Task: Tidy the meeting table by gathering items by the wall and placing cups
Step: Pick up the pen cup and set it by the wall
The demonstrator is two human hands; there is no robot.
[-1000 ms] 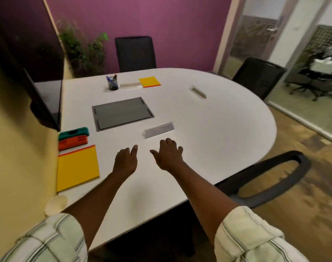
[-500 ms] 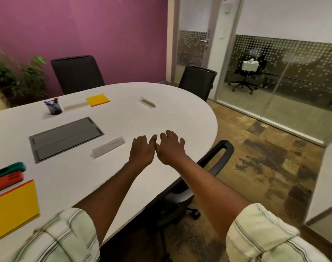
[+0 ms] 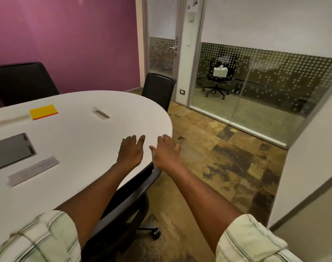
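Observation:
My left hand (image 3: 130, 151) hovers palm down over the right end of the white oval table (image 3: 82, 140), fingers straight, holding nothing. My right hand (image 3: 166, 152) is stretched out beside it past the table's edge, fingers relaxed and empty. A yellow sticky pad (image 3: 43, 111) lies at the far side of the table. A clear ruler-like strip (image 3: 33, 170) lies near the front left. Another pale strip (image 3: 12, 120) sits left of the pad, and a small grey strip (image 3: 101, 112) lies to its right. No cup is in view.
A grey cable hatch (image 3: 10, 150) is set into the tabletop at left. A black chair (image 3: 123, 208) is tucked under the near edge, another (image 3: 158, 89) stands at the far end, a third (image 3: 21, 80) by the purple wall. Glass partition and door at right.
The view has swung right, away from the wall; the notebook, erasers and pen cup have left the frame. Both hands have drifted to the table's right end and moved slightly apart.

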